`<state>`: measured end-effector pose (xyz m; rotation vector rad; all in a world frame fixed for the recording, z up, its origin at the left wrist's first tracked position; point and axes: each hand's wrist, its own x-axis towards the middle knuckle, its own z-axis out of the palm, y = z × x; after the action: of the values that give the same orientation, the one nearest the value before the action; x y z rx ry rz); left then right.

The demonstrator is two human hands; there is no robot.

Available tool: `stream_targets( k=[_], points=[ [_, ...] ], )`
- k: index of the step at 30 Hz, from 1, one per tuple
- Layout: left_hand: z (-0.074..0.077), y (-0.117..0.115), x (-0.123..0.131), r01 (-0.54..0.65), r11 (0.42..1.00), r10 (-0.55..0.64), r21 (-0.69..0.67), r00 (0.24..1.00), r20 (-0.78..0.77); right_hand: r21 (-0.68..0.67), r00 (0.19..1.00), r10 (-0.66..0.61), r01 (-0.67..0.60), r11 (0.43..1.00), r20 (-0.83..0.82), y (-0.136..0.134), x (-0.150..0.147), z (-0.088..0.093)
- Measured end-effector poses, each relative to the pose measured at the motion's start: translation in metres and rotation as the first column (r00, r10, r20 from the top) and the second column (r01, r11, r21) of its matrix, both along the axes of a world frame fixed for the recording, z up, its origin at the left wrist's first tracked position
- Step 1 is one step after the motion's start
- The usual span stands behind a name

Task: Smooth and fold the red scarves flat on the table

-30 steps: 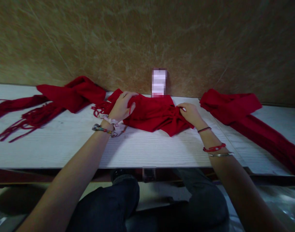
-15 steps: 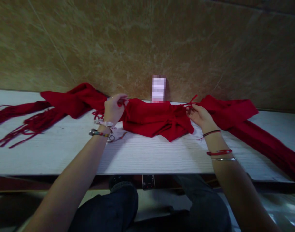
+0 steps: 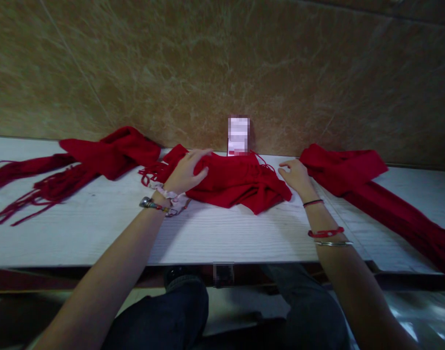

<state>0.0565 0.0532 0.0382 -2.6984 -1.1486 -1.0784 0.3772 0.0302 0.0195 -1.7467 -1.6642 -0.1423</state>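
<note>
A red fringed scarf [image 3: 233, 180] lies folded in the middle of the white board, its tassels at both ends. My left hand [image 3: 187, 171] rests on the scarf's left part, fingers stretched and thumb apart, holding nothing. Just past the scarf's right end is my right hand [image 3: 295, 176]. Its fingers are loosely bent, with a gap between thumb and forefinger and nothing visible between them. Some tassels lie loose on the scarf's upper right edge.
A second red scarf [image 3: 116, 154] with loose fringe lies at the left; another red scarf [image 3: 348, 167] trails off to the right. A lit phone [image 3: 239, 135] leans against the brown marbled wall [image 3: 193, 63]. The white table [image 3: 244, 238] ends in front of my legs.
Both hands have let go of the scarf's tassels. My left hand has opened and moved right onto the scarf. The right hand has drawn slightly away from its end.
</note>
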Motion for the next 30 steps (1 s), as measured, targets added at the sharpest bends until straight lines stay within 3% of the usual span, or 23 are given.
stream_targets(
  k=[2, 4, 7, 11, 17, 22, 26, 30],
  points=[
    [-0.002, -0.004, 0.006, 0.191, 0.972, -0.213, -0.14, 0.963, -0.164, -0.202, 0.996, -0.02, 0.037, 0.979, 0.086, -0.006, 0.003, 0.005],
    [-0.007, -0.004, 0.01, 0.257, 0.938, -0.315, -0.232, 0.912, -0.264, -0.352, 0.995, 0.007, 0.027, 0.935, 0.096, -0.011, 0.007, 0.009],
    [-0.012, 0.0, 0.01, 0.234, 0.938, -0.308, -0.257, 0.903, -0.301, -0.419, 0.992, 0.126, -0.107, 0.902, 0.019, -0.016, 0.012, 0.014],
    [-0.008, -0.002, 0.008, 0.167, 0.947, -0.246, -0.275, 0.926, -0.286, -0.404, 0.96, 0.281, -0.26, 0.877, -0.009, -0.016, 0.016, 0.017],
    [-0.006, -0.007, 0.013, 0.206, 0.898, -0.354, -0.39, 0.864, -0.358, -0.272, 0.98, 0.196, -0.178, 0.946, 0.042, -0.009, 0.012, 0.013],
    [-0.009, 0.001, 0.01, 0.189, 0.928, -0.296, -0.322, 0.898, -0.327, -0.037, 0.991, 0.08, -0.085, 0.996, -0.105, -0.008, 0.003, 0.014],
    [0.001, 0.0, 0.001, 0.194, 0.976, -0.193, -0.102, 0.981, 0.019, 0.205, 0.914, 0.177, -0.106, 0.973, -0.366, -0.004, 0.001, 0.018],
    [0.011, -0.001, -0.006, 0.034, 0.998, -0.052, 0.055, 0.927, 0.372, 0.375, 0.741, 0.344, -0.134, 0.917, -0.576, 0.003, 0.01, 0.02]
  ],
)
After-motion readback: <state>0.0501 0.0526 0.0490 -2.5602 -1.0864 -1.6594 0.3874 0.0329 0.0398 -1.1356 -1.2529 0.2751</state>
